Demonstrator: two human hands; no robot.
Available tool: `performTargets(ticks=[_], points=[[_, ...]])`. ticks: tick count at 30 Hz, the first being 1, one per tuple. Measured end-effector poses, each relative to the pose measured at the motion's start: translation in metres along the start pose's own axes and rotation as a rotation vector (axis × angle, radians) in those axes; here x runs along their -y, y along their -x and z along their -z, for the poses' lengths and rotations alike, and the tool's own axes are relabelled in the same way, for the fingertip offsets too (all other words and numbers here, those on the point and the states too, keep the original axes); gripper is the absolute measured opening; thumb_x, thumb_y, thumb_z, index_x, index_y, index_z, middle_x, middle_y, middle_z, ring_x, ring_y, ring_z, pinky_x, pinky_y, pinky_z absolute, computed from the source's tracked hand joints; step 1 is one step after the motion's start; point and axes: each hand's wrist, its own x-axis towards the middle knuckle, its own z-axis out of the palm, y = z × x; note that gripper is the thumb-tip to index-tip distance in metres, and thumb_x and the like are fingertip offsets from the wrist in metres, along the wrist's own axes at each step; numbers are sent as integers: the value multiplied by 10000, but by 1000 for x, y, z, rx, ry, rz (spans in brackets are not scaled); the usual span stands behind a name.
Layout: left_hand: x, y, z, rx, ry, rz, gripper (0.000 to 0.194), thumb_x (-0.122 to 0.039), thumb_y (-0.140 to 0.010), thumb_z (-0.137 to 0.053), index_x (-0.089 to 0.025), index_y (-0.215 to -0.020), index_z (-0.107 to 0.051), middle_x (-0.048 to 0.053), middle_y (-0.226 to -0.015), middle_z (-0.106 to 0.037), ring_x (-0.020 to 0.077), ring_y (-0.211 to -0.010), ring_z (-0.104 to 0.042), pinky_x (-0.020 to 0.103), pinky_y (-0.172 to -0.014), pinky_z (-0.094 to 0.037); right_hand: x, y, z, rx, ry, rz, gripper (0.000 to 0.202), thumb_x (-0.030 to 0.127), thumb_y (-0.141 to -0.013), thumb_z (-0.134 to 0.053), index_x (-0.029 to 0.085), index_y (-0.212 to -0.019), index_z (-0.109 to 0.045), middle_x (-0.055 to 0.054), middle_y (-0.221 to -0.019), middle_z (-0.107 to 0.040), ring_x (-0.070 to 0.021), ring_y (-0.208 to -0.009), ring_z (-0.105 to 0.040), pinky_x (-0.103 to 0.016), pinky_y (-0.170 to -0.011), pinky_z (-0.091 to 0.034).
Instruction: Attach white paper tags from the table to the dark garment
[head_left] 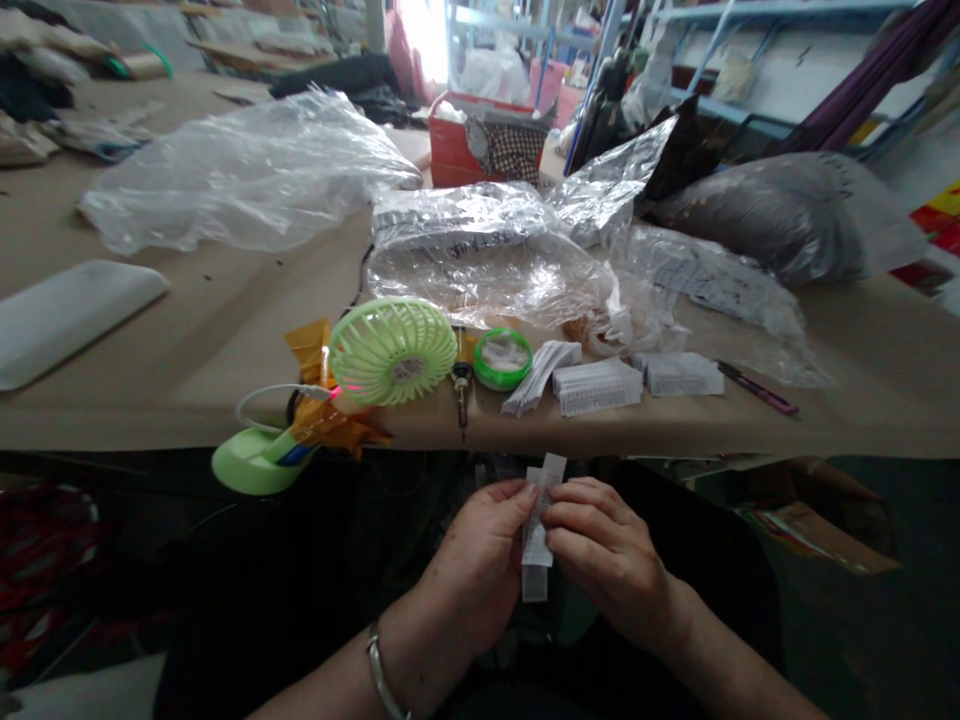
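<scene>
Just below the table's front edge, over my lap, I hold small white printed labels (536,540) between both hands. My left hand (484,560) pinches them with the thumb on top. From the other side my right hand (607,555) grips them with its fingers curled; its thumb is hidden. One label sticks up at a slant above the others. On the table edge ahead lie several stacks of similar labels (598,388), and a looser fanned pile (541,375) beside a round green tub (502,360) with whitish contents.
A green fan (394,350), taped with orange tape, leans over the front edge. Near it lies a screwdriver-like tool (461,385). A dark pen-like tool (757,388) lies right. Clear plastic bags (480,250) spread behind. A red box (450,150) stands farther back.
</scene>
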Motion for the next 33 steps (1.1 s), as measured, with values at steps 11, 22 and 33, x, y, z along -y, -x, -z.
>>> performTargets(ticks=[11, 22, 33], points=[[2, -4, 4, -18, 58, 28, 104, -101, -619, -749, -75, -685, -674, 21, -593, -630, 75, -502, -553, 156, -453, -375, 2, 8, -10, 149, -70, 69, 152, 85, -877, -502, 173, -884, -626, -40, -930, -706, -180, -1023, -610, -406, -988, -454], [1, -3, 12, -266, -183, 103, 129, -144, -749, -688, -102, -857, -630, 91, -695, -714, 165, -553, -673, 257, -533, -542, -70, 19, 51, -84, 541, -354, 499, 346, -896, -514, 140, -1338, -412, -179, -1220, -567, -316, -1187, -492, -534, -949, -442], [0, 0, 10, -305, -208, 82, 153, -150, -725, -712, -100, -845, -632, 82, -673, -709, 159, -548, -672, 238, -520, -539, -112, 43, 74, -2, 625, -348, 224, 268, -877, -548, 174, -1072, -608, -113, -1088, -656, -261, -1061, -579, -459, -920, -443]])
